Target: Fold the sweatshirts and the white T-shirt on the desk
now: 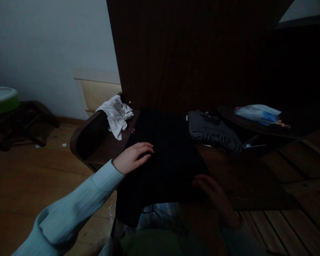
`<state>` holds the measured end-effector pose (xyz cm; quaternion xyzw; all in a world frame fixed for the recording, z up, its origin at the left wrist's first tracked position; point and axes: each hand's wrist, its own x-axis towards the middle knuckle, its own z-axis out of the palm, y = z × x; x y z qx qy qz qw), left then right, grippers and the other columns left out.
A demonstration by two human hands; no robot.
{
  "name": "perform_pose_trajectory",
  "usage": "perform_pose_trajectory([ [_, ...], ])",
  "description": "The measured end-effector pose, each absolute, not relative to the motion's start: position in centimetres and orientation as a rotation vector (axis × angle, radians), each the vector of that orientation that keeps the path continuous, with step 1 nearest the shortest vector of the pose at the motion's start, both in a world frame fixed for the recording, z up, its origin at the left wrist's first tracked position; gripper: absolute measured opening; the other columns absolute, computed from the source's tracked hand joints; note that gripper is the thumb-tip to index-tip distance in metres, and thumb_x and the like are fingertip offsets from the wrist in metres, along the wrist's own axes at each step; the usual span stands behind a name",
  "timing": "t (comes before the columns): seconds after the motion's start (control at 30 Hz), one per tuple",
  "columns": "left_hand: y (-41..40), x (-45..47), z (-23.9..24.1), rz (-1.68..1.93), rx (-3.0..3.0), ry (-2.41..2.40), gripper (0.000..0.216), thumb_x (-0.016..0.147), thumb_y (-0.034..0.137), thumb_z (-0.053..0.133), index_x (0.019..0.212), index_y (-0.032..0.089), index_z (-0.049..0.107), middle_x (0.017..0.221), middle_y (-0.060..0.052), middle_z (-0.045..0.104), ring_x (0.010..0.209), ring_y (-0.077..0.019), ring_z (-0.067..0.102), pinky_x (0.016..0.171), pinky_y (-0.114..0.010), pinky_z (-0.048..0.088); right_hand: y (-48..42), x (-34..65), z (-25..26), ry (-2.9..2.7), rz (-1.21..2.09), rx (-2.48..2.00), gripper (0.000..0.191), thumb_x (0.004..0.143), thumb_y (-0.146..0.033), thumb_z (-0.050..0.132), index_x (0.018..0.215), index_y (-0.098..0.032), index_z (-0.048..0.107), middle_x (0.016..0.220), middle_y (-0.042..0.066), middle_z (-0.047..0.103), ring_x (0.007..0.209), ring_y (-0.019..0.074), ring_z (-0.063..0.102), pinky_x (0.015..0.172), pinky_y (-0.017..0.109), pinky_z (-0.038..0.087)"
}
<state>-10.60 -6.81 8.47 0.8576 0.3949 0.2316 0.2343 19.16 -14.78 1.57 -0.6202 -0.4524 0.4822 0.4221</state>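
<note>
A black garment (165, 160) with a small pink mark near its top left lies spread over a low dark wooden surface (106, 149) in front of me. My left hand (133, 156), in a pale blue ribbed sleeve, rests flat on the garment's left side with fingers stretched out. My right hand (210, 188) lies in shadow on the garment's lower right edge, fingers extended and apart. Neither hand grips the cloth.
A crumpled white cloth (117, 115) lies at the back left. A folded grey printed garment (213, 133) sits to the right, near a plastic bag (258, 114) on a dark round table. A green-rimmed basin (2, 99) stands far left. Wooden floor surrounds everything.
</note>
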Motion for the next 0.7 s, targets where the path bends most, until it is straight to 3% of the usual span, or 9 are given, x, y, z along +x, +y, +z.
perform_pose_trajectory([
  [0.27, 2.3, -5.0, 7.1, 0.283, 2.521, 0.968, 0.021, 0.079, 0.02, 0.047, 0.097, 0.016, 0.059, 0.111, -0.007, 0.058, 0.104, -0.0176, 0.053, 0.092, -0.03, 0.039, -12.2, 24.4, 0.6, -1.162, 0.759, -1.757, 0.034, 0.061, -0.049, 0.059, 0.079, -0.02, 0.061, 0.087, 0.006, 0.066, 0.084, 0.0213, 0.061, 0.072, 0.03, 0.049],
  [0.53, 9.2, 0.7, 6.0, 0.228, 2.698, 0.99, 0.028, 0.083, 0.02, 0.042, 0.107, 0.014, 0.054, 0.111, -0.008, 0.059, 0.101, -0.0169, 0.055, 0.087, -0.027, 0.042, -11.5, 25.4, -2.1, -1.112, 0.76, -1.831, 0.04, 0.057, -0.049, 0.06, 0.086, -0.021, 0.059, 0.079, 0.004, 0.067, 0.073, 0.0201, 0.063, 0.062, 0.028, 0.051],
  [0.7, 12.7, 4.3, 5.8, 0.257, 2.801, 1.094, 0.04, 0.08, 0.009, 0.038, 0.118, 0.018, 0.045, 0.112, -0.007, 0.058, 0.101, -0.0174, 0.056, 0.082, -0.027, 0.044, -12.2, 25.6, -3.0, -1.105, 0.778, -1.883, 0.043, 0.057, -0.049, 0.061, 0.088, -0.021, 0.058, 0.069, 0.003, 0.065, 0.062, 0.0175, 0.062, 0.056, 0.026, 0.05],
])
